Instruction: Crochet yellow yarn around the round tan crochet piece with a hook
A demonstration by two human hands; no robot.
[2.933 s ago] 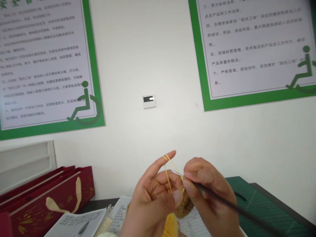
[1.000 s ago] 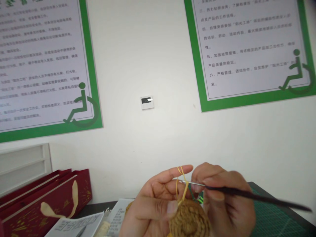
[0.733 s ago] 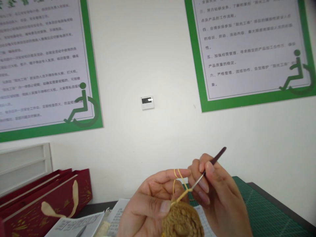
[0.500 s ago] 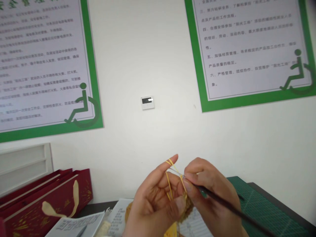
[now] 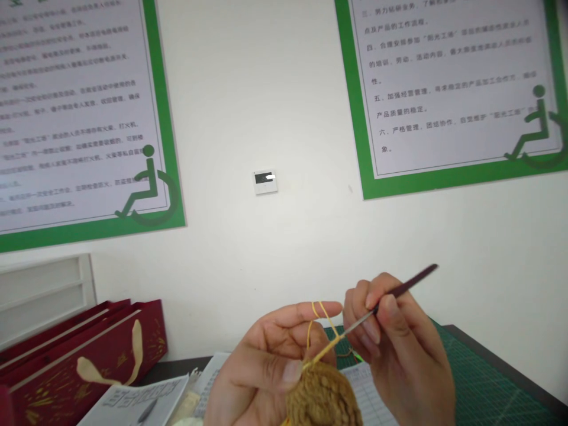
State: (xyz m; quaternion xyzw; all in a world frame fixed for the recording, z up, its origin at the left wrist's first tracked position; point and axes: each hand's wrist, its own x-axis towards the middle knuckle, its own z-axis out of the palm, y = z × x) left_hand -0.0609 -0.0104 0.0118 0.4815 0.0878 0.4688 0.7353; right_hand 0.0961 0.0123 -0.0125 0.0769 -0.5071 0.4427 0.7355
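Observation:
My left hand (image 5: 266, 361) pinches the upper edge of a brown crocheted piece (image 5: 326, 399) between thumb and fingers, its index finger stretched out with yellow yarn (image 5: 329, 319) looped round it. My right hand (image 5: 399, 343) grips a crochet hook (image 5: 406, 284) with a dark handle, which points up to the right. The hook's metal shaft slants down left, and its tip meets the yellow yarn just above the crocheted piece. The lower part of the piece is cut off by the frame.
Red gift bags (image 5: 89, 378) stand at the left, beside a printed sheet (image 5: 133, 402) with a pen. A green cutting mat (image 5: 483, 378) lies at the right. Lined paper (image 5: 373, 396) shows behind my hands. Green-framed posters (image 5: 175, 201) and a thermostat (image 5: 265, 182) are on the wall.
The hook has swung from pointing down right to pointing up right. My hands have moved apart a little, the left index finger has lowered, and more of the crocheted piece shows.

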